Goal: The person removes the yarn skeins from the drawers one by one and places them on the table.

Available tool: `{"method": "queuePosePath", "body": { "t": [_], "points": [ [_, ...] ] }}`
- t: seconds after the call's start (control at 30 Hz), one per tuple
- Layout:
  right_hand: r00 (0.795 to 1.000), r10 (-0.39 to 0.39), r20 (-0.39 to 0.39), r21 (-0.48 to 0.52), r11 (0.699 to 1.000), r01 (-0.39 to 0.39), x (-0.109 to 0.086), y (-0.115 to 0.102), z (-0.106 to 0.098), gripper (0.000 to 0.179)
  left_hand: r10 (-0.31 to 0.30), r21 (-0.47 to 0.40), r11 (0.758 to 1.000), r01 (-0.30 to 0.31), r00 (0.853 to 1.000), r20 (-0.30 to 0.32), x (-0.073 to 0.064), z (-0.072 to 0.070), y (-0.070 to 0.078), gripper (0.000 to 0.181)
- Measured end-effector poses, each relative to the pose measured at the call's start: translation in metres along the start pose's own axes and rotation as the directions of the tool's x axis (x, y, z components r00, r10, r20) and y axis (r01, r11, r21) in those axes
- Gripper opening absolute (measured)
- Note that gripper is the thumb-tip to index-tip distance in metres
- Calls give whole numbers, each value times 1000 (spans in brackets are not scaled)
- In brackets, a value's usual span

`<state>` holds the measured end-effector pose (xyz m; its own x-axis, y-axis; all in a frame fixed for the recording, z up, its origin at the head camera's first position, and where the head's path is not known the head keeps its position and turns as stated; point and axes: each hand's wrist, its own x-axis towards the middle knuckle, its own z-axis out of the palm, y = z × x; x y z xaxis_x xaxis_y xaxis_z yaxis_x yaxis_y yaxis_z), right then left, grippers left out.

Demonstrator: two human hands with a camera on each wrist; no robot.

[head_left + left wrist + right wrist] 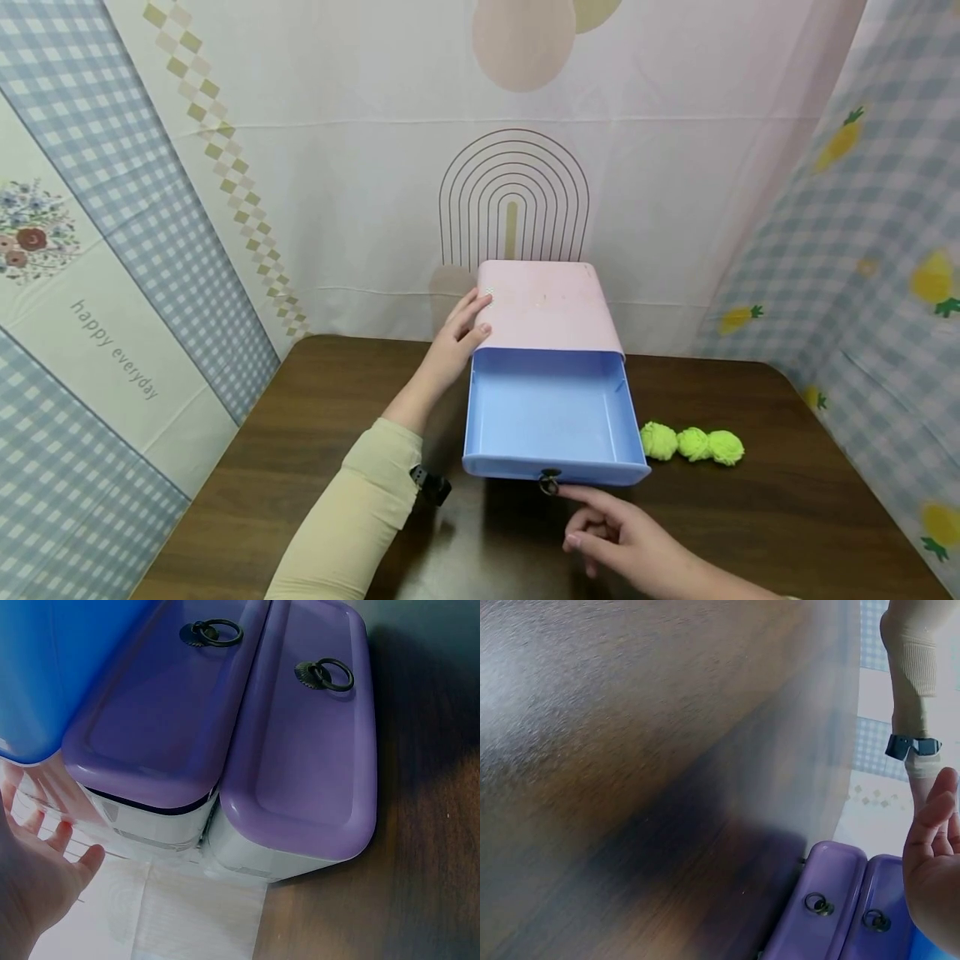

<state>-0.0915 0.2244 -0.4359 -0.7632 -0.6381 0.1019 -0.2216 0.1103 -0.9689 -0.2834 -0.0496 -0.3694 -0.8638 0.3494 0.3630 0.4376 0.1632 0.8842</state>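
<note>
A small drawer cabinet with a pink top [547,308] stands at the middle of the table. Its blue drawer [547,408] is pulled out toward me, with nothing visible inside. My left hand [453,337] rests on the cabinet's left side, fingers spread up to the pink top. In front of the drawer is my right hand [618,533], its index finger at the dark metal ring pull [549,484] and apparently hooked in it. The other fingers of that hand are bent. Two purple drawers [300,750], each with a ring pull, sit below the blue one and are pushed in.
Right of the drawer, three fuzzy bright green balls [693,444] lie in a row on the dark wooden table [337,400]. A patterned white cloth [360,167] hangs behind the cabinet, and a checked cloth [862,275] hangs at the right.
</note>
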Motion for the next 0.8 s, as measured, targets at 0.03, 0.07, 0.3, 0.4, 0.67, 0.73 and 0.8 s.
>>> {"method": "queuePosePath", "body": {
  "t": [0.03,0.07,0.3,0.4,0.67,0.73,0.8],
  "points": [
    [1000,5,-7,-3,1000,-5,0,-1,1,50,1,0,1000,-1,1000,0,0,0,0,50],
    [1000,19,-17,-4,1000,-19,1,-2,2,49,1,-1,1000,-1,1000,0,0,0,0,50],
    [980,132,-149,-36,990,-139,6,-11,10,46,3,2,1000,-3,1000,-1,0,0,-2,51],
    [966,151,-210,-48,985,-164,9,-13,14,45,5,7,1000,-5,1000,-5,0,0,-2,51],
    [937,183,-298,-44,978,-205,16,-13,18,43,5,6,1000,-5,1000,-13,-1,0,0,51],
    [933,174,-313,-54,978,-201,16,-11,17,40,7,6,1000,-7,1000,-14,-1,1,1,51],
    [934,150,-323,-63,982,-180,17,-9,17,37,8,5,1000,-8,1000,-12,-1,1,2,51]
  ]
}}
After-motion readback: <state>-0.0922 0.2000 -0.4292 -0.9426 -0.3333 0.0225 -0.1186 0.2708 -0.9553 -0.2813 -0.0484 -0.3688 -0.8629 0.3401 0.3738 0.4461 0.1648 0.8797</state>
